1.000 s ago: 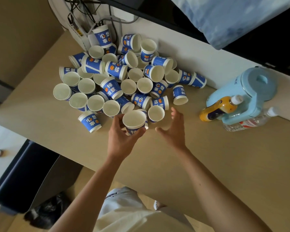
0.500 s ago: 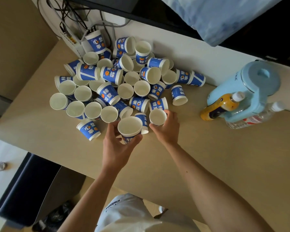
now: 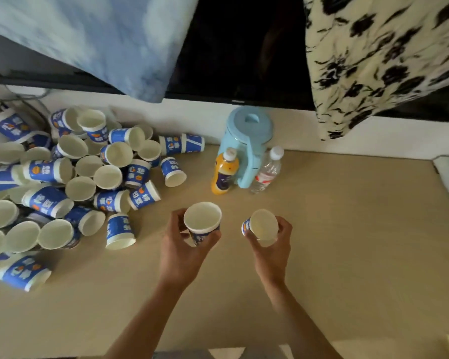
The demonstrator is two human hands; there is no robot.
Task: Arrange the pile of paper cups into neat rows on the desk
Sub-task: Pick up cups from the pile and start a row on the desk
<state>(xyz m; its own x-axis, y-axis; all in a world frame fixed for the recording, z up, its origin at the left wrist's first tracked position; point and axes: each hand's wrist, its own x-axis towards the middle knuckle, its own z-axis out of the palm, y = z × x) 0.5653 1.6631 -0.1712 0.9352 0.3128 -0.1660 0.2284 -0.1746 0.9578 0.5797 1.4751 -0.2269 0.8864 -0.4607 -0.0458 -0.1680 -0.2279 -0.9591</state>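
Both hands now clear of cup pile (image 3: 70, 182), right of it: left hand (image 3: 182, 255) grips cup (image 3: 202, 221), right hand (image 3: 270, 252) grips another cup (image 3: 262, 226). Step: starting first row; next, set both upright on desk (image 3: 347, 255).

Blue-and-white paper cups (image 3: 70, 182) lie jumbled on the desk (image 3: 347, 255) at left. The left cup (image 3: 202, 221) and right cup (image 3: 262, 225) are held mouth-up, apart.

Pile of cups (image 3: 62, 177) runs past the frame's left edge with the desk (image 3: 347, 242)'s left end, so I can't count it. Cup print is too blurred to read. Left hand (image 3: 182, 255) hides the left cup (image 3: 202, 218)'s lower wall and right hand (image 3: 270, 255) covers the right cup (image 3: 264, 225)'s base. I can't tell if either touches the desk. Orange bottle (image 3: 224, 174) and clear bottle (image 3: 266, 173) hide the kettle (image 3: 249, 125)'s lower body.
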